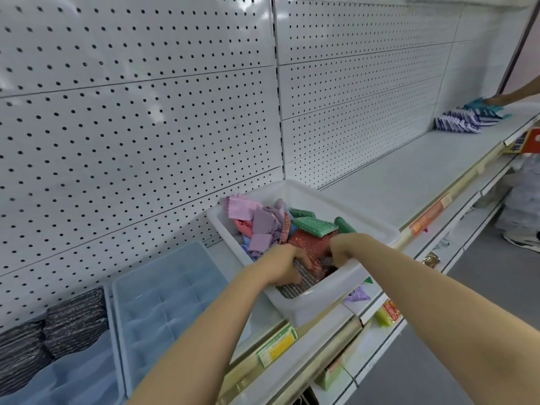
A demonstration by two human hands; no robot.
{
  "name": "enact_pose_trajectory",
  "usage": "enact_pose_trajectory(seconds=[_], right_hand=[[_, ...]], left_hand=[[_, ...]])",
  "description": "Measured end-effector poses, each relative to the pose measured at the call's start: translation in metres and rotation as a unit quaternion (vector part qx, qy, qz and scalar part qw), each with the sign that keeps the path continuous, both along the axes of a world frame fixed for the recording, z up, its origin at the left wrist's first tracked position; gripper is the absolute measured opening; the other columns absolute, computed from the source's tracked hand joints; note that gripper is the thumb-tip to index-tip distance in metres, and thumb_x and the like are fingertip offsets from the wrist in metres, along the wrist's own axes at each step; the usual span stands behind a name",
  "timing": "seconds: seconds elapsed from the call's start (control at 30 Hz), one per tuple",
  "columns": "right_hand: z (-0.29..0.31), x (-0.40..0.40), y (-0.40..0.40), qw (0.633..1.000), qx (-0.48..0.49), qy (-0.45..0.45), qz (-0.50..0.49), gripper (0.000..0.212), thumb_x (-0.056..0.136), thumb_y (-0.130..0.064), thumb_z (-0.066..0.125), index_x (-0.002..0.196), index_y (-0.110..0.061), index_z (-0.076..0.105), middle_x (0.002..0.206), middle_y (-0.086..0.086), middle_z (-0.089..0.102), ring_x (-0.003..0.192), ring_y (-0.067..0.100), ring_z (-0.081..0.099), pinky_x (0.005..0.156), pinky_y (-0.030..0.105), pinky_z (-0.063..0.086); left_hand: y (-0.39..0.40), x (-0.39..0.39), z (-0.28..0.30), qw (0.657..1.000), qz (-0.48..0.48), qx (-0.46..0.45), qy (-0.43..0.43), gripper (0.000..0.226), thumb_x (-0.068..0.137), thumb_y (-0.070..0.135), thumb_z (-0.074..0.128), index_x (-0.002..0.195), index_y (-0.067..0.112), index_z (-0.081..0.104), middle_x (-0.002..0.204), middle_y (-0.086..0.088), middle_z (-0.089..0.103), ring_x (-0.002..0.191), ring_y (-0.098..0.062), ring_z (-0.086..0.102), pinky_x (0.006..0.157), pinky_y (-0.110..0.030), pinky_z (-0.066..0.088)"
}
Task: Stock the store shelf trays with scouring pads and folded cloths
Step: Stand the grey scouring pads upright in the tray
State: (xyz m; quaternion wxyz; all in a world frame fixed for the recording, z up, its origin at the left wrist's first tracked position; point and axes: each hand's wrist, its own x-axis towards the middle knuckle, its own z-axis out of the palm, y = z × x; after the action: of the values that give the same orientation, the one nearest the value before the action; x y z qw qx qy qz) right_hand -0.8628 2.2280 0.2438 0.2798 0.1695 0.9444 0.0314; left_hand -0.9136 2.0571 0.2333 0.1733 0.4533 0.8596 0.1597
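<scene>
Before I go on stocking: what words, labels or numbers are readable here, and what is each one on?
None can be read for certain.
Red and yellow sign on the far shelf edge: large characters, cut off and blurred.
Green and yellow price tag on the near shelf rail: print too small.
Orange rail strip: blurred.
Yellow packet on the lower shelf: red characters, blurred.
Purple tag below the white bin: unreadable.

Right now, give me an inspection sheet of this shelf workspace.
Surface: white shelf against a pegboard back.
Job's things: white bin holds green scouring pads, red pad, purple cloths; blue divided tray; dark cloth stacks in the leftmost tray.
Clutter: packets far right.
Hands: left hand grips a silver pad; right hand is curled inside the bin, hold unclear.
Cables: nothing seen.
Surroundings: another person's gloved hand; price labels on the shelf edge.
</scene>
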Motion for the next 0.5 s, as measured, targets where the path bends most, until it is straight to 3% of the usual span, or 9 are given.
enact_pose_trajectory(seconds=[0.07,0.17,0.3,0.4,0.43,0.5], right_hand=[[0.008,0.000,0.004,0.999,-0.013,0.049,-0.009,0.009,0.085,-0.008,0.058,0.093,-0.004,0.061,0.090,0.007,0.056,0.084,0.022,0.053,0.070,0.027,0.045],[0.033,0.004,0.016,0.978,-0.146,0.129,-0.069,0.037,0.084,-0.016,0.068,0.115,0.000,0.055,0.109,0.009,0.057,0.092,0.026,0.061,0.067,0.031,0.057],[0.053,0.013,0.025,0.879,-0.364,0.291,-0.104,0.046,0.079,-0.011,0.075,0.119,-0.011,0.053,0.113,0.015,0.061,0.096,0.031,0.065,0.072,0.043,0.060],[0.057,0.017,0.010,0.810,-0.468,0.345,-0.080,0.073,0.076,-0.014,0.079,0.134,-0.038,0.043,0.129,0.007,0.047,0.119,0.027,0.048,0.097,0.049,0.047],[0.056,0.016,0.002,0.796,-0.480,0.362,-0.070,0.071,0.076,-0.014,0.079,0.133,-0.040,0.045,0.129,0.003,0.046,0.121,0.024,0.045,0.100,0.047,0.044],[0.055,0.014,-0.017,0.764,-0.503,0.399,-0.064,0.050,0.076,-0.012,0.079,0.119,-0.031,0.059,0.117,0.003,0.061,0.108,0.025,0.058,0.091,0.043,0.052]], left_hand=[[-0.009,-0.003,0.006,0.997,0.034,0.064,-0.016,0.044,0.075,0.009,0.071,0.111,0.034,0.068,0.124,0.008,0.060,0.102,-0.014,0.057,0.087,-0.032,0.049],[-0.025,-0.012,0.027,0.978,0.088,0.178,-0.071,0.048,0.073,0.009,0.076,0.113,0.034,0.068,0.115,0.014,0.062,0.101,-0.009,0.058,0.088,-0.028,0.046],[-0.052,-0.023,0.049,0.923,0.141,0.317,-0.169,0.036,0.076,0.013,0.080,0.102,0.036,0.069,0.103,0.013,0.067,0.094,-0.010,0.064,0.086,-0.027,0.053],[-0.077,-0.028,0.058,0.892,0.158,0.375,-0.199,0.034,0.077,0.007,0.078,0.106,0.023,0.071,0.100,0.006,0.067,0.086,-0.008,0.064,0.072,-0.020,0.055],[-0.087,-0.031,0.061,0.883,0.164,0.386,-0.211,0.033,0.077,0.004,0.078,0.104,0.022,0.071,0.102,0.003,0.067,0.086,-0.010,0.063,0.067,-0.019,0.054],[-0.108,-0.035,0.064,0.868,0.180,0.399,-0.233,0.033,0.075,-0.002,0.077,0.098,0.020,0.070,0.100,-0.001,0.066,0.086,-0.013,0.062,0.066,-0.022,0.052]])
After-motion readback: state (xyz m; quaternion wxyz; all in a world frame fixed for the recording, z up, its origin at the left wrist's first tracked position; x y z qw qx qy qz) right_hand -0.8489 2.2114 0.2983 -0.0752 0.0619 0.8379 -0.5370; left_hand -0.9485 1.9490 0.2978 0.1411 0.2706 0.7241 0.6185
